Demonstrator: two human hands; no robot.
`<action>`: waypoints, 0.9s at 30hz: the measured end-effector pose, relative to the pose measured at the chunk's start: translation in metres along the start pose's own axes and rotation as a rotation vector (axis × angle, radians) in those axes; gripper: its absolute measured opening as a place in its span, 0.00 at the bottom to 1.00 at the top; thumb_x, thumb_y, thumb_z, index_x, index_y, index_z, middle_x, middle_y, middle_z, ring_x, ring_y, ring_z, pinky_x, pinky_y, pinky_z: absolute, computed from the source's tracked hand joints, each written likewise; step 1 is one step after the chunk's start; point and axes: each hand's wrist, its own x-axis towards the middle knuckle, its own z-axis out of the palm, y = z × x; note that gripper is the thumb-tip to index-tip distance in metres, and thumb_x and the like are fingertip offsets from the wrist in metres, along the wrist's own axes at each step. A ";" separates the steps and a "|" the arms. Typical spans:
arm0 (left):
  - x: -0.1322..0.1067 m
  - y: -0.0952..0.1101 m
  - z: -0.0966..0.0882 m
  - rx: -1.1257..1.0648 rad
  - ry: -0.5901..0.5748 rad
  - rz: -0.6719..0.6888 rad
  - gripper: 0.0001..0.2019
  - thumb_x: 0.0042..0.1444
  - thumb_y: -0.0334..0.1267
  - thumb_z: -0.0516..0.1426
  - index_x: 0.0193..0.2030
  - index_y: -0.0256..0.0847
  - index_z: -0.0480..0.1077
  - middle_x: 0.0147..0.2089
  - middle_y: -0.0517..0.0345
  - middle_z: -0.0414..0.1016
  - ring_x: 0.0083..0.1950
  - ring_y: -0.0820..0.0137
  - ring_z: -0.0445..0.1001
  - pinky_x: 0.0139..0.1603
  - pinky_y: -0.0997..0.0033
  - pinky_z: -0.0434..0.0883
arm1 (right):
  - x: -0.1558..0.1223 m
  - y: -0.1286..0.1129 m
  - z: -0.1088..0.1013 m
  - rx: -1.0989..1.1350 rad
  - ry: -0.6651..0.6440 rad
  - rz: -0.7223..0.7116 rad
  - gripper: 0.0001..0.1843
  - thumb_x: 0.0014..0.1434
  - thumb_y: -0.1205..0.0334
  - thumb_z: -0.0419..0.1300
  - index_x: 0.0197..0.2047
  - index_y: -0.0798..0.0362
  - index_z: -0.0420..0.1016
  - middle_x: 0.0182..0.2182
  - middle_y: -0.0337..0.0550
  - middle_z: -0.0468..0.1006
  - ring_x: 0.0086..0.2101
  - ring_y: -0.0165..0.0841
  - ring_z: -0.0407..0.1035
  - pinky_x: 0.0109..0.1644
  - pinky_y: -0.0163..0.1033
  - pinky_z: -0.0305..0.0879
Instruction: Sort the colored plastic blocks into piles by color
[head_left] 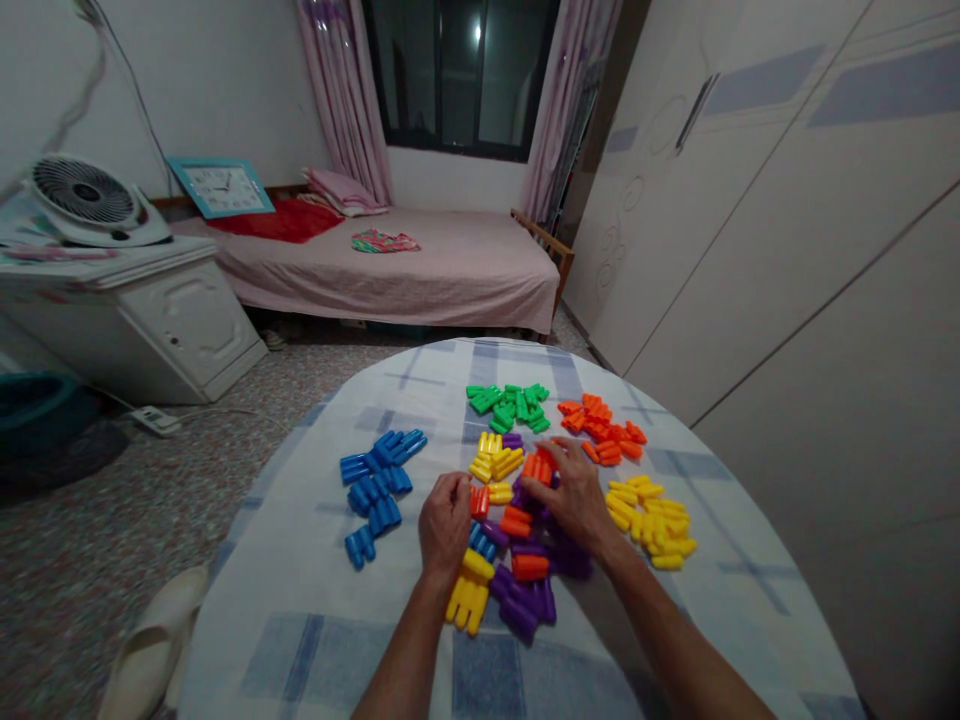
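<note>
Plastic toy pieces lie on a round table with a checked cloth (315, 640). They form a blue pile (379, 485), a green pile (510, 405), an orange pile (604, 428) and a yellow pile (651, 520). A mixed heap (517, 570) of purple, orange and yellow pieces lies in the middle. My left hand (444, 525) is curled at the heap's left edge, fingers closed next to an orange piece. My right hand (571, 495) rests on the heap, fingertips pinching an orange piece (537, 466).
A pale slipper (150, 645) lies on the speckled floor left of the table. Behind stand a bed (420, 265), a white cabinet (142, 315) with a fan (90, 200), and wardrobe doors (750, 200) on the right.
</note>
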 end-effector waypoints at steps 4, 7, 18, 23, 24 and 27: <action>-0.001 -0.001 0.000 0.004 0.001 0.008 0.15 0.61 0.43 0.46 0.37 0.42 0.73 0.38 0.56 0.75 0.40 0.68 0.73 0.43 0.70 0.68 | 0.018 0.046 -0.013 -0.188 -0.020 0.164 0.26 0.54 0.52 0.60 0.55 0.51 0.68 0.54 0.55 0.66 0.51 0.47 0.65 0.51 0.52 0.64; -0.001 -0.001 0.000 0.005 0.004 0.029 0.15 0.62 0.43 0.46 0.38 0.42 0.72 0.39 0.54 0.75 0.42 0.67 0.73 0.44 0.69 0.67 | 0.023 0.054 -0.017 -0.247 0.031 0.181 0.27 0.54 0.54 0.61 0.57 0.51 0.67 0.58 0.56 0.63 0.56 0.51 0.59 0.54 0.56 0.60; 0.001 -0.009 0.003 -0.069 0.036 0.042 0.14 0.61 0.42 0.47 0.40 0.40 0.72 0.41 0.52 0.75 0.42 0.67 0.74 0.42 0.69 0.71 | -0.011 -0.064 0.018 -0.001 -0.352 -0.225 0.23 0.55 0.59 0.61 0.54 0.47 0.68 0.48 0.47 0.73 0.47 0.40 0.67 0.47 0.43 0.60; 0.001 -0.013 0.005 -0.146 0.051 -0.036 0.16 0.62 0.45 0.47 0.42 0.40 0.72 0.44 0.50 0.75 0.42 0.67 0.75 0.40 0.69 0.73 | -0.007 -0.073 0.029 -0.107 -0.392 -0.221 0.12 0.56 0.63 0.58 0.45 0.49 0.71 0.40 0.44 0.74 0.41 0.37 0.68 0.43 0.41 0.59; 0.001 -0.013 0.005 -0.154 0.053 -0.043 0.16 0.62 0.45 0.47 0.43 0.39 0.71 0.44 0.50 0.75 0.42 0.67 0.75 0.40 0.69 0.73 | -0.007 -0.074 0.031 -0.116 -0.392 -0.220 0.11 0.55 0.64 0.58 0.44 0.49 0.71 0.39 0.44 0.74 0.40 0.37 0.68 0.43 0.40 0.59; 0.001 -0.014 0.005 -0.185 0.045 -0.062 0.16 0.62 0.46 0.47 0.44 0.39 0.71 0.44 0.50 0.75 0.40 0.67 0.76 0.39 0.69 0.73 | -0.008 -0.073 0.035 -0.101 -0.367 -0.211 0.11 0.55 0.66 0.58 0.43 0.50 0.71 0.39 0.44 0.73 0.40 0.37 0.68 0.43 0.40 0.61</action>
